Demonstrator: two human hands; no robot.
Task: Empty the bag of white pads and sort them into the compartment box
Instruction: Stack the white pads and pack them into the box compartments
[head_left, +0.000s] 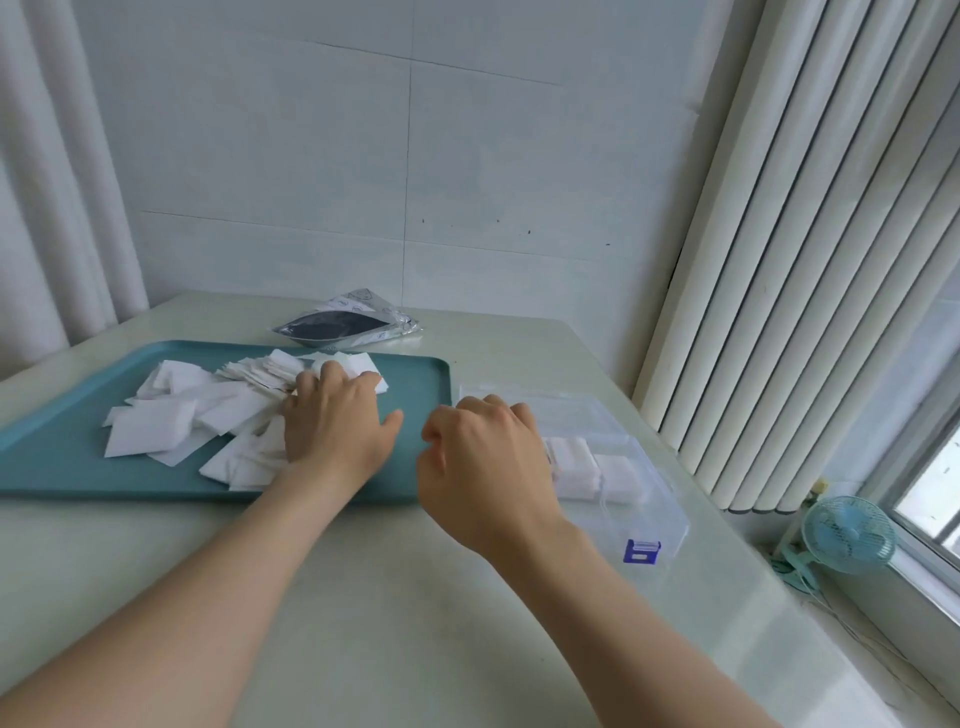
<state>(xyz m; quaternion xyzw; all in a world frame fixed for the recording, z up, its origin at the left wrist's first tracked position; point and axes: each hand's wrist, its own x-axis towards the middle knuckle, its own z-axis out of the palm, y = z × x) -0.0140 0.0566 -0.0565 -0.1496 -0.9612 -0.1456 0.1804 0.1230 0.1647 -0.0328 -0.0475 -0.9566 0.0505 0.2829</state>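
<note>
Right hand (483, 467) hovers curled beside the compartment box (667, 514), perhaps empty though I cannot tell, so left hand (337, 421), fingers flat on white pads (156, 426) on the tray (52, 462), should square one small stack first

The left hand (332, 415) rests flat on a heap of white pads (208, 410) spread over a teal tray (62, 457) on the counter (389, 597). The right hand (483, 467), fingers curled under, hovers at the left edge of the clear compartment box (654, 514), where more pads lie. The opened bag (348, 325) lies just beyond the tray.
</note>
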